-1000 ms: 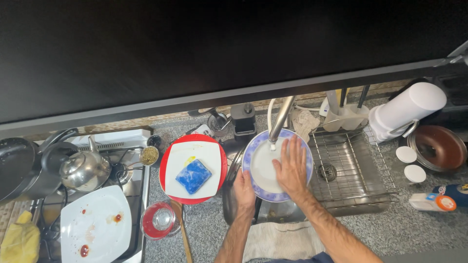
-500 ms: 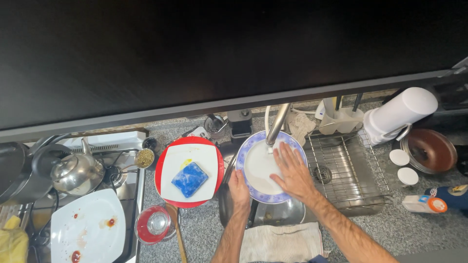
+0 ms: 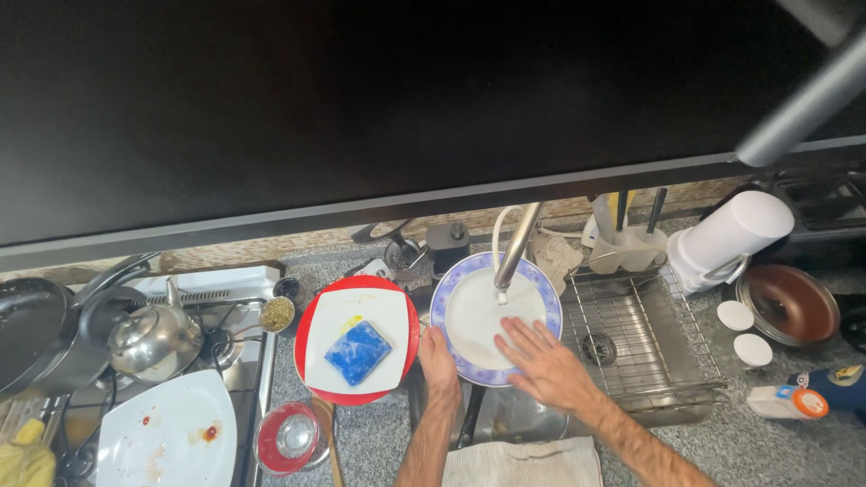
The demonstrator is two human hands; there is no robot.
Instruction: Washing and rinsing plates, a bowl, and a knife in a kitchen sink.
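My left hand (image 3: 438, 361) grips the near left rim of a white plate with a blue border (image 3: 478, 311), holding it over the sink under the tap (image 3: 514, 248). My right hand (image 3: 541, 361) lies flat with fingers spread on the plate's lower right face. To the left, a blue sponge (image 3: 358, 352) rests on a square white plate (image 3: 341, 316) stacked on a round red plate (image 3: 309, 338).
A wire drying rack (image 3: 649, 334) sits right of the sink. A kettle (image 3: 153, 338) and a dark pan (image 3: 27, 329) are on the stove at left, with a soiled square white plate (image 3: 167, 433) and a red bowl (image 3: 289, 437) nearby. A cloth (image 3: 523, 462) lies at the front edge.
The view shifted slightly. My right hand slid from the plate's upper right down to its lower right. My left hand kept its hold on the rim.
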